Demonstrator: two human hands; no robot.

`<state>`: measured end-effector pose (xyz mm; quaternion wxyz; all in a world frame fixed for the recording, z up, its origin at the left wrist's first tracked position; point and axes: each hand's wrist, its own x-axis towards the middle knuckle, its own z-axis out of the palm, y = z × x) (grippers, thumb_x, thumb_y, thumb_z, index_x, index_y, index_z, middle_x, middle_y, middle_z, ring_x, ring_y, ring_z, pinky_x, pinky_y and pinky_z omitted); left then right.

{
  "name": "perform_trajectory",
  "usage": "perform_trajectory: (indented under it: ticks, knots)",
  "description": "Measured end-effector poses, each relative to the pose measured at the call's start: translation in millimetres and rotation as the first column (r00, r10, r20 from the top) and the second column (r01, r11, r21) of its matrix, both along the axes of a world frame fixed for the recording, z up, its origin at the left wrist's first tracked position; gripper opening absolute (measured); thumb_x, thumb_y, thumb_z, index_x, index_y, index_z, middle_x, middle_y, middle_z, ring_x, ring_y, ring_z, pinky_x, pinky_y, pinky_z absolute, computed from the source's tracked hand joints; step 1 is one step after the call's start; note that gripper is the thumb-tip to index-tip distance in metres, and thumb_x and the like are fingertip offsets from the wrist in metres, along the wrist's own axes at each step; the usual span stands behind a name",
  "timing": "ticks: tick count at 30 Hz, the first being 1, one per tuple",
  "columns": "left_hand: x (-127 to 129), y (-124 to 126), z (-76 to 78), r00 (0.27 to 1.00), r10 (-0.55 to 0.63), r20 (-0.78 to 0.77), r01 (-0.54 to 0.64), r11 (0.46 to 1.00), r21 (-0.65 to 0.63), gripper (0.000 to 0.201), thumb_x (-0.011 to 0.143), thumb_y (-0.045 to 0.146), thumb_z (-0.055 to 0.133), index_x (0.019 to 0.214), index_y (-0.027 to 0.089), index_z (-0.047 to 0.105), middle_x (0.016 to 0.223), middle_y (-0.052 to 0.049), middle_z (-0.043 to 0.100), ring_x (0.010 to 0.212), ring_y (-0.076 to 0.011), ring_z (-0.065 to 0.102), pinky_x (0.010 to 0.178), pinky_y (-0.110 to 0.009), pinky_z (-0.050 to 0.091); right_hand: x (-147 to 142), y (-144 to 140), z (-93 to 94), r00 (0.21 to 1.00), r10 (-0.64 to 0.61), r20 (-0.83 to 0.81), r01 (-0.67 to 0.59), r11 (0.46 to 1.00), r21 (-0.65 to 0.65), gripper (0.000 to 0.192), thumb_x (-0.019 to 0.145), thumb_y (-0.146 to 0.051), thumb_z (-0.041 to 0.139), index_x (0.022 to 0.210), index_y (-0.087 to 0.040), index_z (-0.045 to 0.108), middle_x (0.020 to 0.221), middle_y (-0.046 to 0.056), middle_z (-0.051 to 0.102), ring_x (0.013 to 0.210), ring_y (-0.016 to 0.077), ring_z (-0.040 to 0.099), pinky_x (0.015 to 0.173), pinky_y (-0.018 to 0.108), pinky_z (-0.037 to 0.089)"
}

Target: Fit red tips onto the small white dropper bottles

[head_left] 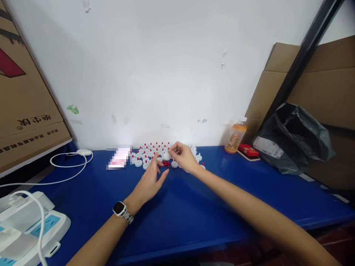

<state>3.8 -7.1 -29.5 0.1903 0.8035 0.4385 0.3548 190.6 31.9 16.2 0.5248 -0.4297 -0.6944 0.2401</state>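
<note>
1. White caps [138,163], many red-tipped, cluster at the far middle of the blue table [177,221].
2. Left hand [149,181]: fingers apart, near small red pieces [166,163].
3. Right hand [183,155]: fingers curled at the caps; cannot tell whether clamped on one.

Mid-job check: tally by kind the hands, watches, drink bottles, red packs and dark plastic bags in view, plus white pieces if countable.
Hands (left hand, right hand): 2
Watch: 1
Drink bottle: 1
Red pack: 1
Dark plastic bag: 1
Total: 6
White pieces: crowded and partly hidden, so left out.
</note>
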Motion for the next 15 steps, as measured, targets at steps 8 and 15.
perform_trajectory:
  ticks: [8,15]
  knots:
    - [-2.5,-1.9,4.5,0.996,-0.047,-0.071,0.044,0.999,-0.032,0.031,0.097,0.043,0.042,0.116,0.023,0.055,0.113,-0.007,0.056,0.083,-0.0177,0.059,0.079,-0.036,0.051,34.9,116.3,16.4,0.762,-0.232,0.604,0.333,0.941,-0.060,0.016,0.075,-0.009,0.058,0.082,-0.014,0.071,0.088,0.009,0.074,0.081,0.0174,0.066,0.073,0.024,0.047]
    - [-2.6,-2.1,5.7,0.995,-0.072,-0.073,0.067,0.995,-0.067,0.030,0.098,0.045,0.039,0.110,0.024,0.056,0.107,-0.006,0.055,0.078,-0.0165,0.057,0.075,-0.034,0.051,18.9,135.8,9.4,0.685,-0.119,0.718,0.299,0.946,-0.128,0.014,0.068,-0.007,0.067,0.074,-0.015,0.076,0.083,0.010,0.075,0.077,0.0197,0.068,0.069,0.024,0.047]
